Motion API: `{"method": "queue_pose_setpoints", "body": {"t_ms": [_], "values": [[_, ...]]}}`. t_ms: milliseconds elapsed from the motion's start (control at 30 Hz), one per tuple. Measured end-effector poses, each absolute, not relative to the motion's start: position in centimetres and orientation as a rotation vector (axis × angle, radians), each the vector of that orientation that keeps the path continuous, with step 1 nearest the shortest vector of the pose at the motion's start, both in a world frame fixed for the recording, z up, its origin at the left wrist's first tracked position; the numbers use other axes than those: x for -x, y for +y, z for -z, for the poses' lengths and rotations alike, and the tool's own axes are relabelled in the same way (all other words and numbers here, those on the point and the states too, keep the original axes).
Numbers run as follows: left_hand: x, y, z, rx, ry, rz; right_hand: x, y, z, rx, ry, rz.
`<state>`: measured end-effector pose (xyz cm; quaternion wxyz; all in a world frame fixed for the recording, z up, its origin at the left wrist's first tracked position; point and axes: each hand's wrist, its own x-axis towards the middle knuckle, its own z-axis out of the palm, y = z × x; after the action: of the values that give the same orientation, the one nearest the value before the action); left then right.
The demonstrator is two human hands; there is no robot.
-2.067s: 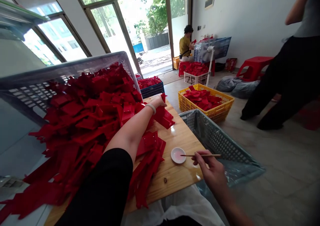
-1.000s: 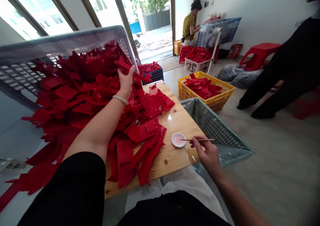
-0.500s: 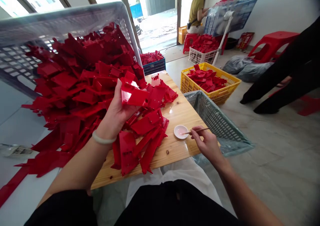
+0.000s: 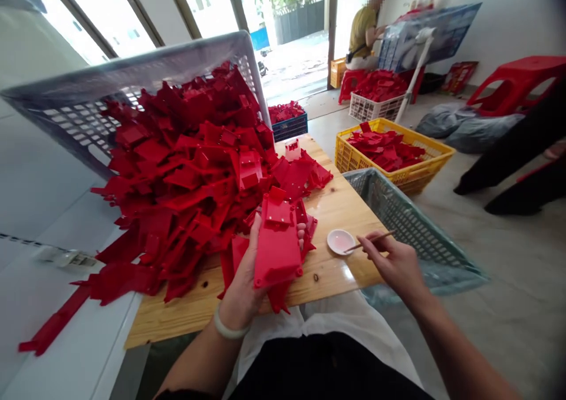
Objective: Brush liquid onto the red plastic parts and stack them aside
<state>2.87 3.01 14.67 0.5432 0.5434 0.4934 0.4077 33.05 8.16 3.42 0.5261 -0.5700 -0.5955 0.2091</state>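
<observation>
My left hand (image 4: pixel 247 276) grips a flat red plastic piece (image 4: pixel 278 249) with small pegs and a raised flap, held above the front of the wooden table (image 4: pixel 177 302). Pinched in my right hand (image 4: pixel 393 261) is a thin brown stick (image 4: pixel 375 238), its lower tip over the edge of a small white dish (image 4: pixel 341 242) with pinkish liquid. Left of my left hand, a big heap of red plastic pieces (image 4: pixel 177 193) spills from a tilted grey crate (image 4: pixel 145 58) onto the table.
A green lined crate (image 4: pixel 415 241) stands against the table's right side. Beyond it are a yellow crate (image 4: pixel 435 152) and a white crate (image 4: pixel 371 108), both holding red pieces. A person (image 4: pixel 362 34) sits at the back; another person's dark-trousered legs (image 4: pixel 508 152) are at right.
My left hand has moved down and nearer to me with the red piece, whose flat side now shows. The view has shifted slightly. My right hand still has the stick at the dish.
</observation>
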Motion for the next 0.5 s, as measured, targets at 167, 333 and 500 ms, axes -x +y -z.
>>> {"method": "queue_pose_setpoints", "body": {"t_ms": [167,333,500], "values": [[-3.9,3.3,-14.9,-1.149,1.093,-1.035,-33.3,8.0,-4.1,1.442,-1.436,-0.480],[-4.3,3.1,-15.2,-1.195,1.031,-1.071,-33.4,7.9,-4.8,1.441,-1.473,-0.475],[-3.6,2.7,-14.0,-1.228,0.880,-1.141,-33.7,7.9,-5.3,1.381,-1.559,-0.526]]}}
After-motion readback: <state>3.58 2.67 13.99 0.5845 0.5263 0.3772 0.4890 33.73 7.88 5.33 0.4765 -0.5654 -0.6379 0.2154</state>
